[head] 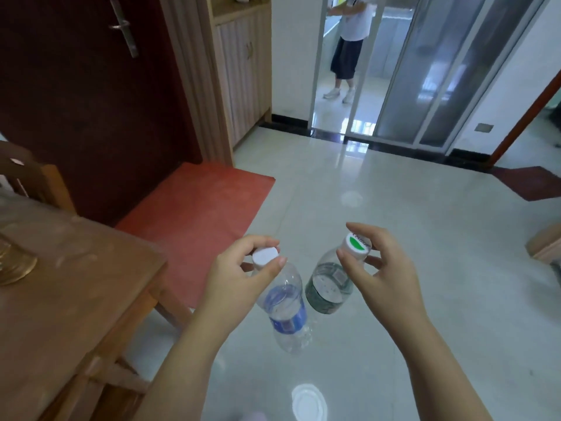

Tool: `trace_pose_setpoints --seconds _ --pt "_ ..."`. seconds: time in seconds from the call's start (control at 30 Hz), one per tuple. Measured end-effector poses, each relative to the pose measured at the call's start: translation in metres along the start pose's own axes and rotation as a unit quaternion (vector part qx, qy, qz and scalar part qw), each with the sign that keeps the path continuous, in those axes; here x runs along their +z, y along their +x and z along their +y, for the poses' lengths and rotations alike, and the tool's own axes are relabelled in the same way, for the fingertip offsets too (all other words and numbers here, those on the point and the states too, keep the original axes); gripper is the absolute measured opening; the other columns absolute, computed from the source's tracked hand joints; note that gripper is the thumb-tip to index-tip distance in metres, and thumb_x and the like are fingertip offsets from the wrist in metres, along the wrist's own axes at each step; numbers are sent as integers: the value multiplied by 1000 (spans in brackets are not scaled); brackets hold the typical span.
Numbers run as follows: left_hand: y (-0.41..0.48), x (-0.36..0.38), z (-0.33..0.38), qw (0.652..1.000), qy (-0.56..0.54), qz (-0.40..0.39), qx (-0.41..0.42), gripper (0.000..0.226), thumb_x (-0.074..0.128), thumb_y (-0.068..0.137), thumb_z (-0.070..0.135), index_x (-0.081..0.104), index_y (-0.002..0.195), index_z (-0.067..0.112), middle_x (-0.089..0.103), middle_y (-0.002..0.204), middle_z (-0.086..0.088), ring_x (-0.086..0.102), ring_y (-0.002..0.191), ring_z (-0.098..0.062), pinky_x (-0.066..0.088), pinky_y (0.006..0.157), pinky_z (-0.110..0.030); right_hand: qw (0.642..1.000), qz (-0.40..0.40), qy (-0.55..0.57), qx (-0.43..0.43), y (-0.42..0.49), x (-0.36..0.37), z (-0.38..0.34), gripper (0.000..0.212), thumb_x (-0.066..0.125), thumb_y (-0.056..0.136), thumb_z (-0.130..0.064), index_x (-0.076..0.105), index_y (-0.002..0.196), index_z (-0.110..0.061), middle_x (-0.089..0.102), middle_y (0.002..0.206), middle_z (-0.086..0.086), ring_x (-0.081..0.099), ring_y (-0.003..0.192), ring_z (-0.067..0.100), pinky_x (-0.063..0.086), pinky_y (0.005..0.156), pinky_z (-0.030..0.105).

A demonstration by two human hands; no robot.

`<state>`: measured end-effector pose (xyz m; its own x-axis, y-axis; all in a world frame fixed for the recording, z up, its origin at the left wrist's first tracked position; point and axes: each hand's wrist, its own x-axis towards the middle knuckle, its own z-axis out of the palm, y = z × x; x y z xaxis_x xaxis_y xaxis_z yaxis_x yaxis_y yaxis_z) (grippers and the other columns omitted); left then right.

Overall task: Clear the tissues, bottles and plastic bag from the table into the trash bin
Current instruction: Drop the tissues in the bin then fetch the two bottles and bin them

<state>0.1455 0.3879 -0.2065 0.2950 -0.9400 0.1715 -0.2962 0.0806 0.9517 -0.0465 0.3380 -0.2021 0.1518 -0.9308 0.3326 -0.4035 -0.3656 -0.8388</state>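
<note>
Left hand point(239, 268) pinching blue-labelled clear bottle point(285, 311), right hand point(382, 268) green-labelled bottle point(331, 284)

Bright daylight from glass doorway point(394, 71); glare patches on glossy floor point(349, 177); wide-angle bending at edges; slight softness throughout.

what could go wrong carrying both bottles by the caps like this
1. Each of the hands, left hand and right hand, pinches only a cap with the fingertips, so the blue-label bottle or the green-label bottle could slip and drop onto the glossy tile floor.
2. The two hanging bottles are close together and could knock each other loose.
3. No trash bin is in view, so the carry may be long.
</note>
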Motion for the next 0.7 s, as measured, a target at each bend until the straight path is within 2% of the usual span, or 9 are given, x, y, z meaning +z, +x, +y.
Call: trace_pose_setpoints --seconds 0.1,0.13,0.17,0.23,0.3,0.43,0.57,0.63,0.7 --pt "44 -4 -22 999 -10 27 -25 20 72 75 12 67 82 30 65 65 25 51 48 9 36 45 -4 999 -31 7 -1 48 26 16 34 67 79 -13 56 104 -33 57 101 -17 52 97 -6 41 75 4" --pt "61 -6 -29 999 -14 33 -33 20 72 75 12 68 82 30 66 65 23 52 48 7 37 46 -4 999 -39 8 -3 65 35 20 34 67 78 -13 56 104 -34 58 101 -17 52 96 -5 42 75 4" --pt "79 -8 -36 998 -21 39 -39 21 72 75 11 68 83 31 69 71 19 56 54 4 44 51 -9 999 -43 9 -5 83 45 24 34 66 78 -14 56 103 -35 58 101 -16 53 96 -4 42 75 5" --pt "119 -13 -49 997 -31 51 -47 24 73 74 11 67 85 32 72 84 9 66 74 -13 55 68 -34 999 -49 5 -15 121 67 32 34 66 78 -15 56 102 -36 60 101 -14 54 95 -2 43 74 6" --pt "160 -22 -58 997 -32 61 -46 25 73 75 12 67 86 34 72 86 7 66 82 -20 55 75 -47 998 -63 2 -24 162 91 36 34 67 78 -14 57 103 -35 60 101 -11 54 95 -3 42 74 5" --pt "236 -50 -69 995 -38 84 -38 23 74 72 21 67 86 37 72 88 9 66 84 -19 54 78 -45 993 -107 0 -49 244 139 30 33 68 78 -15 57 104 -32 60 99 -8 54 92 0 44 76 9" --pt "300 -76 -81 990 -40 126 -41 20 70 65 29 67 82 39 71 85 8 66 79 -16 55 70 -31 988 -134 17 -76 310 188 27 34 68 78 -12 57 103 -31 58 97 -14 52 93 -5 43 77 8" --pt "325 -84 -88 988 -29 143 -54 20 69 65 29 67 82 39 71 84 4 65 80 -25 56 70 -36 985 -148 26 -78 339 208 29 34 69 77 -12 57 103 -30 56 98 -18 52 94 -5 43 77 8" --pt "349 -92 -96 985 -19 158 -64 20 69 65 29 67 82 38 71 83 3 65 82 -28 56 72 -41 983 -161 35 -81 368 228 33 34 69 77 -12 57 103 -30 58 99 -16 54 93 -2 43 77 8"
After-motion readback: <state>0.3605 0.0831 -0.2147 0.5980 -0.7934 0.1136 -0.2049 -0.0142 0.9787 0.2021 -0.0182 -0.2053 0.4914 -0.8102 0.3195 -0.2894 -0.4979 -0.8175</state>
